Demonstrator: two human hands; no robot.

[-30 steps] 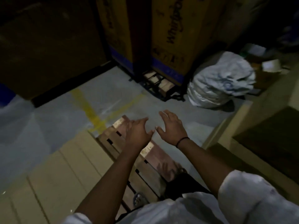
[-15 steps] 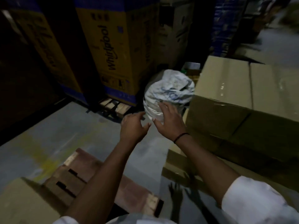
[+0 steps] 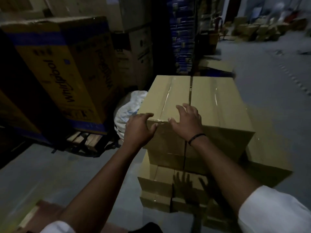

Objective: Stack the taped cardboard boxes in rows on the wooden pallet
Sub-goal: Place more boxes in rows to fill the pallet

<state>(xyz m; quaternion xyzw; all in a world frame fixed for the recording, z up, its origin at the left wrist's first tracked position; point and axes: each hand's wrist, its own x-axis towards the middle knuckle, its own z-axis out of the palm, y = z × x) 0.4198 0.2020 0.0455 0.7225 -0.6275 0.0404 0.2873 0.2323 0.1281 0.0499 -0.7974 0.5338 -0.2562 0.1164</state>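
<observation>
Taped box on top of the stack is under my hands now; 0.5 s ago both were in the air. Left hand fingers curl over its near corner. Right hand fingers are spread apart on the lid. Lift looks next. Pallet lies low, behind-left of my fingers. White sack and Whirlpool carton crowd the left, and a 2nd box touches it on the right.

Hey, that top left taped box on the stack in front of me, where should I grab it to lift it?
Probably the near corners, from your side, where the left hand is. The top left box is smooth, taped, without handles, and its right face sits against the neighbouring box, so slide it toward you first, then get fingers underneath.
</observation>
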